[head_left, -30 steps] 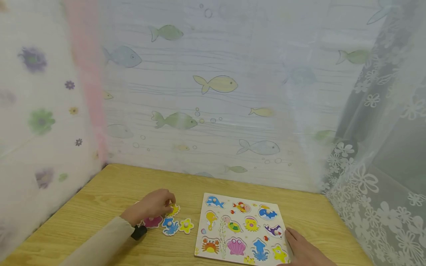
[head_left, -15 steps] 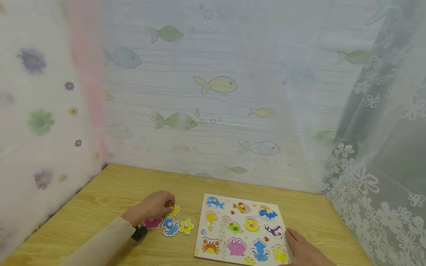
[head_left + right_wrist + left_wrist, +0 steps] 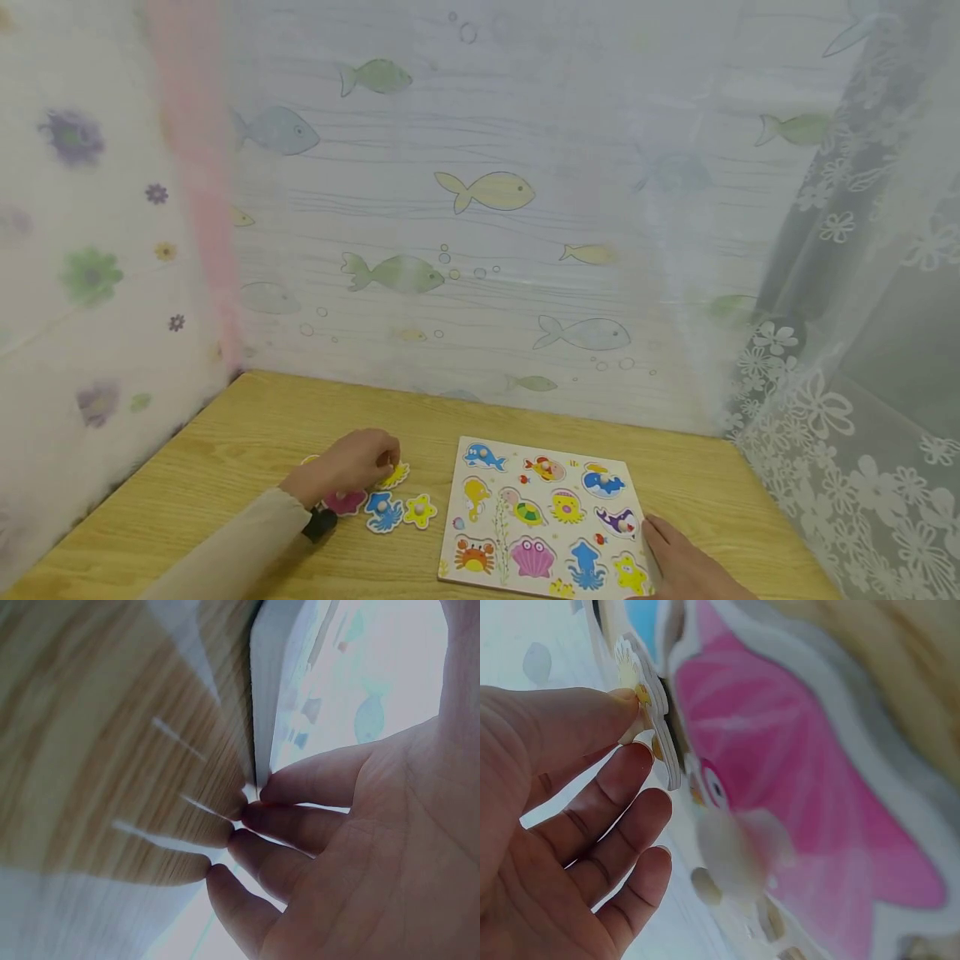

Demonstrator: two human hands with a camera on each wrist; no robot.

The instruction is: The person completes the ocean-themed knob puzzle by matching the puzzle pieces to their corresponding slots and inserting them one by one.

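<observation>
My left hand (image 3: pixel 352 462) is over a group of knobbed sea-animal puzzle pieces on the table's left. Its thumb and index finger pinch a yellow puzzle piece (image 3: pixel 656 720), which stands edge-on in the left wrist view; the other fingers are spread loosely. A pink shell piece (image 3: pixel 347 502) is close under the wrist. Beside it lie a blue squid piece (image 3: pixel 385 512) and a yellow starfish piece (image 3: pixel 421 510). At the right edge of the wooden puzzle board (image 3: pixel 517 475) rests my right hand (image 3: pixel 690 567). In the right wrist view its relaxed fingertips (image 3: pixel 274 787) touch board and table.
Dolphin, red fish and whale pieces with knobs sit in the board's far row, and an orca piece (image 3: pixel 617 520) at its right side. A black wrist strap (image 3: pixel 320 523) is on the left arm. Fish-patterned sheeting (image 3: pixel 480 292) closes off the wooden table's far side (image 3: pixel 247 417).
My left hand has shifted slightly to the right, and the yellow piece under its fingers has moved a little with it. The right hand and the board stay put.
</observation>
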